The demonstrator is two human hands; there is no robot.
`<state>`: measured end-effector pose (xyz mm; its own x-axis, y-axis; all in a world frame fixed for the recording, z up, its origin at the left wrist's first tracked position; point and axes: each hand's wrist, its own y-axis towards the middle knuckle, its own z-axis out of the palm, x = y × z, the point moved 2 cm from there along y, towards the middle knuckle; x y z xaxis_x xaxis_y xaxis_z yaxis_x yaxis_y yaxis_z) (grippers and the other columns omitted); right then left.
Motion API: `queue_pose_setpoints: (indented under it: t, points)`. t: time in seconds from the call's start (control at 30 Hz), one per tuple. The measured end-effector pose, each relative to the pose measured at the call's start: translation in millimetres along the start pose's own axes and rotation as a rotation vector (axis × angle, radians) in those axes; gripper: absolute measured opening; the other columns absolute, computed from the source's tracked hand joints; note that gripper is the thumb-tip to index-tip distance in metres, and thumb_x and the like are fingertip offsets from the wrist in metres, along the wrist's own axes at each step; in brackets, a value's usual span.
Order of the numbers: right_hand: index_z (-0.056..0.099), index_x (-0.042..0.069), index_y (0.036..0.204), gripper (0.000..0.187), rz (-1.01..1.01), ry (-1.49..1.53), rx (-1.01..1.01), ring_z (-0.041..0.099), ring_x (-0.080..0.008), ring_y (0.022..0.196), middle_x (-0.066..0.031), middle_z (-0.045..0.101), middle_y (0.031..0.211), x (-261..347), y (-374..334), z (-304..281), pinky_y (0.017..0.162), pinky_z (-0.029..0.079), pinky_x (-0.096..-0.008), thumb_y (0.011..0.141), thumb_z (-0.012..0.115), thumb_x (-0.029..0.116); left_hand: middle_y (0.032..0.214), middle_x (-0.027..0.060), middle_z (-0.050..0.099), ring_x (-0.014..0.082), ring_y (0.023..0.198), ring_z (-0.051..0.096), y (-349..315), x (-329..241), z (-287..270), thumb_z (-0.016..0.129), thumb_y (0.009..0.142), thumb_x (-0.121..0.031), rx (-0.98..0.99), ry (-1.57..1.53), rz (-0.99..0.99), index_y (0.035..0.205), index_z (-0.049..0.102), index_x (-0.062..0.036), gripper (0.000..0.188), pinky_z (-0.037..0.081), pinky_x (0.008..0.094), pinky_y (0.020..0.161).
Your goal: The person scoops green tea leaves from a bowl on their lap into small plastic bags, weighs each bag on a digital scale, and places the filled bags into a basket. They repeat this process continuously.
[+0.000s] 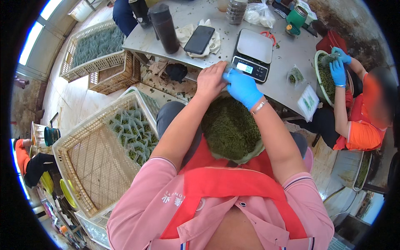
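Meeting by a rounded, grainy green heap (231, 127), left hand (211, 80) and smooth-gloved right hand (245, 88) had a narrow grip on seemingly thin, clear plastic (229, 68).

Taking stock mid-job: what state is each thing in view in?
Left hand: bare, grip unclear
Right hand: gloved, grip unclear
Scale: on, display lit
Phone: screen dark
Dark bottle: upright
Scissors: partly hidden, open or shut unclear
Near basin: holding green bits
Near crate: partly filled with bags
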<state>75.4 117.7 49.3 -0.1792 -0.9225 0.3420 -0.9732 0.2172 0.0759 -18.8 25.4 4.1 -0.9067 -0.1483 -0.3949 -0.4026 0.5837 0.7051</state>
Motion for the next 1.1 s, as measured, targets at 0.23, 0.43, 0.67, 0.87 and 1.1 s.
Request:
queue_pose_setpoints:
  t: [0.23, 0.43, 0.67, 0.87, 1.1]
  points:
    - [0.057, -0.003, 0.118, 0.031, 0.455, 1.163, -0.516, 0.065, -0.0151, 0.066, -0.012, 0.065, 0.1, -63, -49, -49, 0.061, 0.052, -0.026, 0.09, 0.052, 0.009, 0.092, 0.0082, 0.067, 0.0181, 0.079, 0.065, 1, 33, -1, 0.069, 0.081, -0.021, 0.105, -0.506, -0.698, 0.121, 0.055, -0.0076, 0.044, 0.052, 0.0299, 0.065]
    - [0.055, -0.005, 0.117, 0.036, 0.608, 0.858, -0.774, 0.063, -0.0247, 0.094, -0.0163, 0.065, 0.102, -179, -32, 12, 0.082, 0.049, -0.0333, 0.088, 0.055, 0.017, 0.125, 0.0145, 0.055, 0.0196, 0.1, 0.059, 24, 10, -7, 0.069, 0.074, -0.015, 0.478, -1.023, -0.908, 0.116, 0.06, -0.008, 0.043, 0.048, 0.0291, 0.084]
    - [0.054, 0.006, 0.117, 0.033, 0.556, 0.569, -0.624, 0.061, -0.0372, 0.094, -0.02, 0.064, 0.101, -151, -23, 13, 0.08, 0.047, -0.0411, 0.086, 0.052, 0.017, 0.137, 0.0126, 0.043, 0.019, 0.111, 0.051, 8, 4, 26, 0.068, 0.071, -0.02, 0.758, -0.798, -0.641, 0.11, 0.06, -0.0068, 0.042, 0.039, 0.0318, 0.096]
    - [0.049, 0.0, 0.124, 0.043, 0.543, 0.652, -0.646, 0.062, -0.0289, 0.097, -0.0203, 0.063, 0.106, -135, -71, 20, 0.083, 0.048, -0.0366, 0.084, 0.056, 0.014, 0.147, 0.0201, 0.029, 0.0271, 0.133, 0.037, -17, -16, 7, 0.071, 0.069, -0.02, 0.769, -0.713, -0.513, 0.104, 0.064, -0.0071, 0.038, 0.036, 0.0333, 0.1]
    - [0.047, 0.005, 0.131, 0.057, 0.494, -0.047, -0.837, 0.05, -0.0334, 0.117, -0.02, 0.05, 0.129, -180, -110, -31, 0.099, 0.039, -0.0407, 0.077, 0.063, 0.01, 0.12, 0.011, 0.059, 0.0155, 0.106, 0.054, -23, -20, -17, 0.07, 0.077, -0.022, 0.764, -0.787, -0.776, 0.117, 0.061, -0.0073, 0.043, 0.044, 0.0287, 0.088]
